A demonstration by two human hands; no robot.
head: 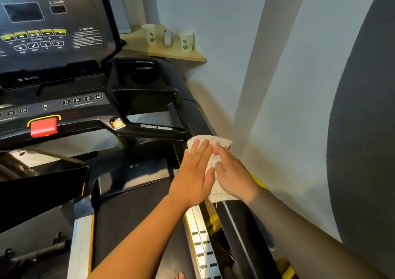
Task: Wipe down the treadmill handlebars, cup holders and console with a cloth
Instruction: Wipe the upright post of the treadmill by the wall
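Both hands side by side here: left hand [193, 178] and right hand [233, 171] lie flat on the cloth [213, 148], which is draped over the right handlebar [198, 111]. Ahead of them sits the cup holder [145, 76], with the console [53, 28] to its left. Further beyond, a shelf [181, 55] carries two paper cups [149, 33]. The running belt [132, 225] lies below-left of the hands.

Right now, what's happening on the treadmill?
A person stands on the treadmill with both hands pressed flat on a white cloth draped over the right handlebar. The left hand and right hand lie side by side, fingers straight. The cloth sits just below the cup holder and beside the console; neither hand touches either of them.
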